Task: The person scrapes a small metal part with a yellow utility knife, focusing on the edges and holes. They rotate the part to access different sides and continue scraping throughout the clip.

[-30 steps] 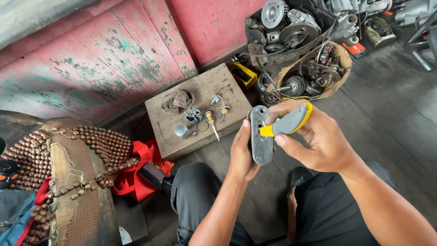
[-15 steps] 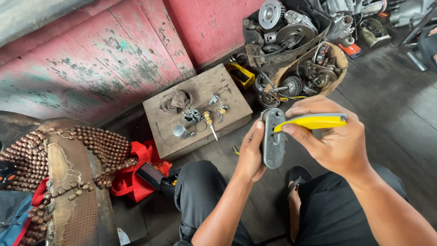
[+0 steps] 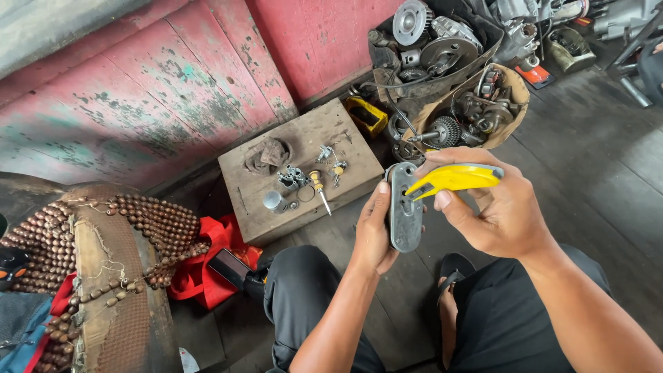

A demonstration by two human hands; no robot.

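My right hand (image 3: 504, 214) has swung the yellow-handled tool (image 3: 452, 178) level, its tip now on the grey metal cover (image 3: 405, 207) gripped upright in my left hand (image 3: 376, 231), above the floor beyond the wooden block's (image 3: 304, 173) right edge.

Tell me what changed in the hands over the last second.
The right hand swung the yellow-handled tool from pointing up-right to lying almost level, tip still at the grey metal plate. The left hand still grips the plate upright. The parts on the wooden board lie as before.
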